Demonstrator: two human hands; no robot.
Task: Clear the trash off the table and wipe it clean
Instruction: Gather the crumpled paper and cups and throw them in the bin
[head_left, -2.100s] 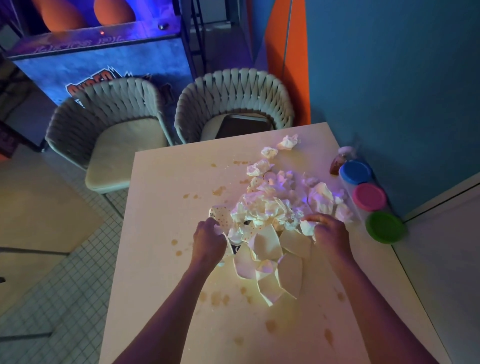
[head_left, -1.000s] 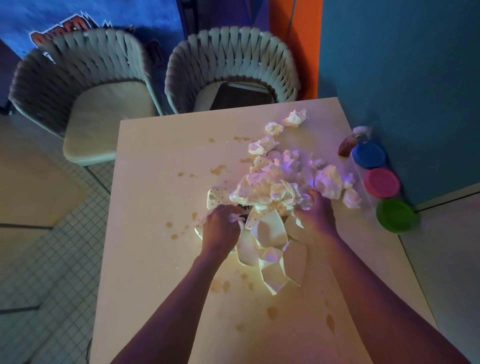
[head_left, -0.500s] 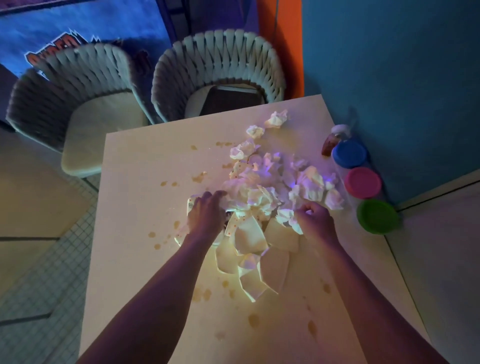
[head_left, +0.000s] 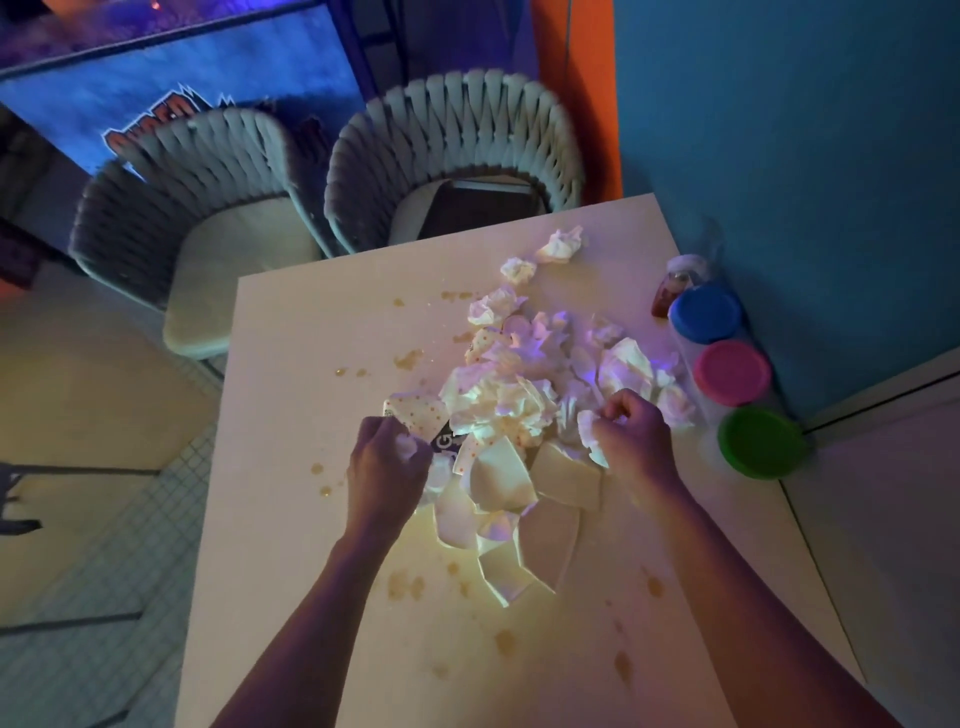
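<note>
A heap of crumpled white napkins (head_left: 511, 387) and flattened paper pieces (head_left: 506, 475) lies in the middle of the pale table (head_left: 291, 467). My left hand (head_left: 387, 467) sits at the heap's left edge, fingers curled round a small wad of tissue beside a dotted paper scrap (head_left: 418, 410). My right hand (head_left: 631, 441) is at the heap's right edge and grips a crumpled napkin (head_left: 589, 434). Loose napkin balls (head_left: 561, 244) trail toward the far edge. Brown spill stains (head_left: 408, 584) dot the tabletop.
Three lidded tubs stand along the table's right edge by the blue wall: blue (head_left: 705, 313), pink (head_left: 732, 372), green (head_left: 761, 441). A small sauce bottle (head_left: 670, 291) stands behind them. Two woven chairs (head_left: 457, 150) face the far side. Tiled floor lies to the left.
Both hands have shifted slightly along the heap's edges, and each now has paper bunched in its fingers. The view has tilted and moved a little.
</note>
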